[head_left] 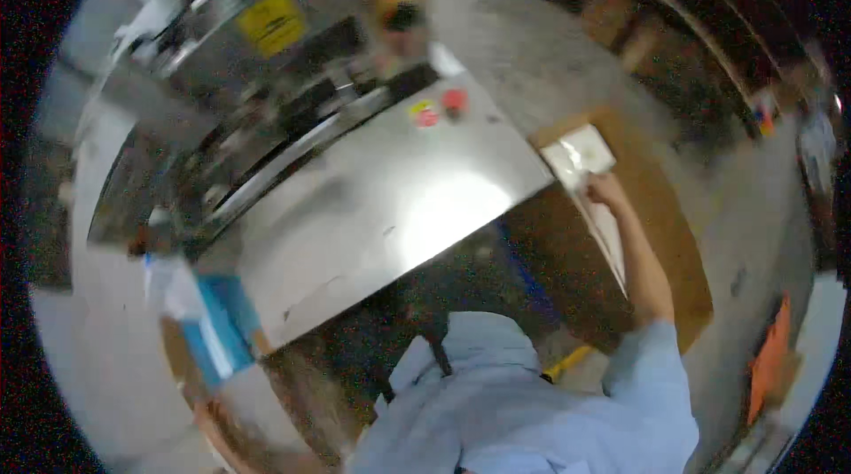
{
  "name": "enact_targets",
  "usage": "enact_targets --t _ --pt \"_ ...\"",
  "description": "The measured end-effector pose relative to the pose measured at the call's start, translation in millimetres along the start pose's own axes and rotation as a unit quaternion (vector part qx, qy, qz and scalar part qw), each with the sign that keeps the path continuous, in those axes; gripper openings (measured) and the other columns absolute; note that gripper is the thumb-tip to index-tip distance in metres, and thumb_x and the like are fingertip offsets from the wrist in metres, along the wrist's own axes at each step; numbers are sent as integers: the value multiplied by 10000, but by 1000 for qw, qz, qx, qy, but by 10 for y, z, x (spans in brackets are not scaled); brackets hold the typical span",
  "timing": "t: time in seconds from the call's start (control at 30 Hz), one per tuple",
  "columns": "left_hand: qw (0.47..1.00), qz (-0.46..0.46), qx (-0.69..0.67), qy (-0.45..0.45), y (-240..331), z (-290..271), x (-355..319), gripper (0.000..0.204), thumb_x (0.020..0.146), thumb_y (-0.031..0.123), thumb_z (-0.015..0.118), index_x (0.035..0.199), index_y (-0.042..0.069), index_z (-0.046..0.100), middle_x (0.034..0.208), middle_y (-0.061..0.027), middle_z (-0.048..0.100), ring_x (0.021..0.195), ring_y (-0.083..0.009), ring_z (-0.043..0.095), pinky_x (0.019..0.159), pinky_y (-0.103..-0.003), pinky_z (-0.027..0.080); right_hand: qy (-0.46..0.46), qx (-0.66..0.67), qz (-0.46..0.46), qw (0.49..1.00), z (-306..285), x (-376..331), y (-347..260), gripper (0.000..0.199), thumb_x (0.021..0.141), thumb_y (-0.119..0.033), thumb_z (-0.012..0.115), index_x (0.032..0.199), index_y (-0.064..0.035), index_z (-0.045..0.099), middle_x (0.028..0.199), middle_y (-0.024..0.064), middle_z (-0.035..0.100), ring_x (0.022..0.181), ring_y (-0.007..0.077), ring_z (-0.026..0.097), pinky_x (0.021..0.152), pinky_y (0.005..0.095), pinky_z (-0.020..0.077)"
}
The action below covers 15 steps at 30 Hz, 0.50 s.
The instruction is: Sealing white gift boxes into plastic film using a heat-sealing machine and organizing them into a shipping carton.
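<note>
Cardboard box (right hand at white packet)

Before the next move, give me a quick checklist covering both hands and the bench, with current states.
1. Right hand at the white item over the brown cardboard: ok.
2. Right hand's grip firm: cannot tell, blurred.
3. Left hand sharply visible: not ok, smeared at lower left.
4. Both hands off the metal tabletop: ok.
5. Red round control uncovered: ok.
</note>
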<state>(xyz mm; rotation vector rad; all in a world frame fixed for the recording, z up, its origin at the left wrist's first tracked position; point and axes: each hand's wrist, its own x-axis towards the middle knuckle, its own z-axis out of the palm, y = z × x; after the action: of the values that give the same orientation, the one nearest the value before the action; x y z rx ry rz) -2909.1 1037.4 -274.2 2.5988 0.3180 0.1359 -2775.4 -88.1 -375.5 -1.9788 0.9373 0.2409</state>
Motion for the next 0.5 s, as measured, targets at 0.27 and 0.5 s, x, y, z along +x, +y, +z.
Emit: enact_targets --t 0.27,0.5 --pt "963 -76 -227 121 2335 -138 1636 465 963 423 572 1145 1 642 1010 -115 662 890 -162 612 763 -309 499 -2 159 -174 972 -213 -1311 -1103 398 976 -303 607 1229 3 587 1059 90 671 920 163 667 685 277 537" --pt "986 0 49 158 2557 -205 1991 323 906 285 645 1024 -12 684 934 -187 703 856 -322 671 794 -395 513 -22 128 -284 950 292 -2604 -2514 322 974 -168 600 1229 30 599 1117 113 670 999 193 657 867 324 546"
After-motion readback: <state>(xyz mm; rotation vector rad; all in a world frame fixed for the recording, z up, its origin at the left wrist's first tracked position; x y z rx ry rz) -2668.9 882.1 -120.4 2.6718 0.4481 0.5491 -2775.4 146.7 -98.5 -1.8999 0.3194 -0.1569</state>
